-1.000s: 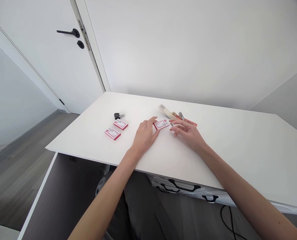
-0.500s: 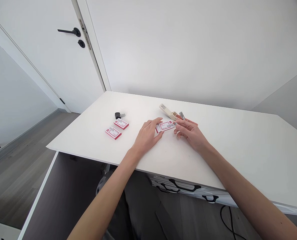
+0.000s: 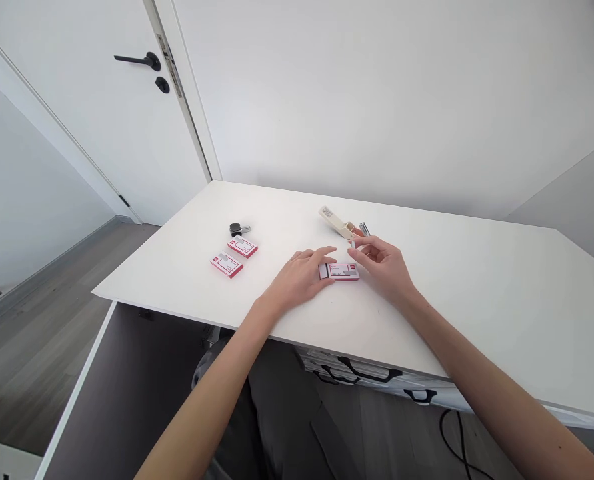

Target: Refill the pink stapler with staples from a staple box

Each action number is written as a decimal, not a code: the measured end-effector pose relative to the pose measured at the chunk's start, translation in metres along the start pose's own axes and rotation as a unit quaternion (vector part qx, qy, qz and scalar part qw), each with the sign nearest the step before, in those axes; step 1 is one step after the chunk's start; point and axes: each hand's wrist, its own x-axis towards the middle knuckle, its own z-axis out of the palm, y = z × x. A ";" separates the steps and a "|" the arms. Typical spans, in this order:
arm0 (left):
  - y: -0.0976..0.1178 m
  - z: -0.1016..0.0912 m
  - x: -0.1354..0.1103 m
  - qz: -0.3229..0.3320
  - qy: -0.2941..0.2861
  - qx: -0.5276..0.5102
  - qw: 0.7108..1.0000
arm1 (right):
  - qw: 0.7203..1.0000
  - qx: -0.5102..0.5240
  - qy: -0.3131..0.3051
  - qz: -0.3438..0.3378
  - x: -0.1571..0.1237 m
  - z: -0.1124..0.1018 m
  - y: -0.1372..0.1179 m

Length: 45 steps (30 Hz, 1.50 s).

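From my end I see the small red-and-white box (image 3: 345, 271) on the white tabletop (image 3: 451, 287), low between the two hands, printed face up. Its long axis runs nearly straight across my view, left to right, one short end toward the left palm and the other pointing right, just below the right fingertips.

I see the left hand (image 3: 299, 277) closed on the box's left end, thumb along the near long side and fingers along the far one, so that end is partly hidden from me. The right hand (image 3: 384, 261) pinches a small pale piece (image 3: 353, 246) between thumb and forefinger, just above the box; its short length stands roughly upright, but it is too small for me to identify.

Just beyond the right fingers sits an opened stapler (image 3: 335, 221), its beige arm slanting away to the upper left and a metal part tilted up; the right hand blocks my view of the rest. Well off to the left lie two similar boxes (image 3: 235, 255), near each other, with a black-and-metal tool (image 3: 240, 229) just behind them.
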 end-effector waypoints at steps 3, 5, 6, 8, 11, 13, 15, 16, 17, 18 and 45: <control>-0.002 0.002 0.000 0.006 0.031 0.017 0.999 | 1.000 0.019 -0.001 -0.001 0.000 0.002 -0.004; -0.004 0.003 0.000 0.001 0.049 0.040 0.998 | 0.999 0.029 -0.015 -0.012 -0.001 0.003 -0.006; -0.004 0.004 0.000 -0.002 0.054 0.053 0.997 | 0.999 0.032 -0.023 -0.019 -0.001 0.004 -0.007; -0.005 0.005 0.001 -0.012 0.064 0.077 0.995 | 0.998 0.034 -0.045 -0.029 -0.001 0.004 -0.007; -0.004 0.005 0.002 -0.034 0.074 0.098 0.992 | 0.996 0.020 -0.074 -0.035 -0.002 0.005 -0.007; -0.004 0.005 0.002 -0.042 0.065 0.092 0.993 | 0.996 0.005 -0.081 -0.041 -0.002 0.006 -0.007; -0.004 0.006 0.003 -0.038 0.054 0.076 0.995 | 0.995 -0.007 -0.083 -0.050 -0.003 0.007 -0.007; -0.005 0.006 0.003 -0.036 0.051 0.067 0.996 | 0.995 -0.013 -0.084 -0.053 -0.003 0.008 -0.008; -0.005 0.006 0.003 -0.035 0.051 0.058 0.996 | 0.995 -0.018 -0.085 -0.055 -0.003 0.008 -0.008; -0.006 0.006 0.003 -0.035 0.051 0.049 0.997 | 0.994 -0.024 -0.085 -0.058 -0.004 0.008 -0.009; -0.001 0.001 0.003 -0.049 0.019 -0.028 0.998 | 0.968 -0.144 -0.187 -0.081 -0.008 0.001 -0.007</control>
